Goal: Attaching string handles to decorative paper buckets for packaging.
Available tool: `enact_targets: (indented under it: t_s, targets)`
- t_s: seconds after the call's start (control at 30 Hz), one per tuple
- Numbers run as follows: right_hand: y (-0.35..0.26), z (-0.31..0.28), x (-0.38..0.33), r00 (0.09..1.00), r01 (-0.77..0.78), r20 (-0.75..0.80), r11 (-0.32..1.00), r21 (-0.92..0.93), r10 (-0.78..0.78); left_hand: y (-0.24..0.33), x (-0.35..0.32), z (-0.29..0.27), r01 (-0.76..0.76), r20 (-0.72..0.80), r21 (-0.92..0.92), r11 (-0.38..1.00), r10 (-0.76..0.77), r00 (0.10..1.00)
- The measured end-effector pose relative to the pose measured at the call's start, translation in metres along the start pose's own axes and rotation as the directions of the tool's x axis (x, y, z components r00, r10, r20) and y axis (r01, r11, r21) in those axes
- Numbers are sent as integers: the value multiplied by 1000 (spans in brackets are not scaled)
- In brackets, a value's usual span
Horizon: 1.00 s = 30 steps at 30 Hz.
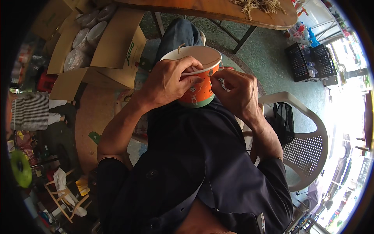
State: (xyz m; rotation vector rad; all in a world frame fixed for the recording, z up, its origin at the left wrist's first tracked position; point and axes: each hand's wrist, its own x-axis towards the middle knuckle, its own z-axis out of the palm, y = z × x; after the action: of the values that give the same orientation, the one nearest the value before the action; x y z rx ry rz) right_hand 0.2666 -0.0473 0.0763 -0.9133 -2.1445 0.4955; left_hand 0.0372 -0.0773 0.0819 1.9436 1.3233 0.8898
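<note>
An orange paper bucket (pixel 196 91) with a white rim, a green base and small printed figures rests on my lap, its mouth tilted up. My left hand (pixel 167 80) grips its near left side, the thumb on the outer wall and the index finger over the rim. At the right of the rim, my right hand (pixel 237 87) pinches a thin brown string (pixel 221 58) close to a hole in the wall. More of the string loops across the bucket's mouth, and a knotted bit sticks up at the far left rim. My fingers hide part of the string.
A wooden table (pixel 218 13) with a heap of loose strings (pixel 259 7) stands ahead. At left is an open cardboard box (pixel 117 48) of plastic-wrapped white containers (pixel 95 33). A pale plastic chair (pixel 307 152) is on the right, with black crates (pixel 311 62) beyond it.
</note>
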Motion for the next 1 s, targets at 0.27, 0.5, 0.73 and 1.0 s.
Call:
enact_targets:
  t_s: [0.27, 0.5, 0.73, 1.0]
  targets:
    - [-5, -1, 3, 997, -67, 28, 998, -10, 67, -1, -1, 2, -1, 1, 14, 1000, 1, 1000]
    - [-4, 1, 3, 997, -71, 31, 997, -25, 72, 1, -1, 3, -18, -4, 25, 1000, 18, 1000]
    - [-4, 1, 5, 999, -34, 36, 999, -29, 35, -1, -2, 5, -33, -6, 26, 999, 33, 999]
    - [-6, -1, 5, 998, -41, 53, 999, -25, 43, 0, -2, 8, -190, -20, 105, 976, 193, 981]
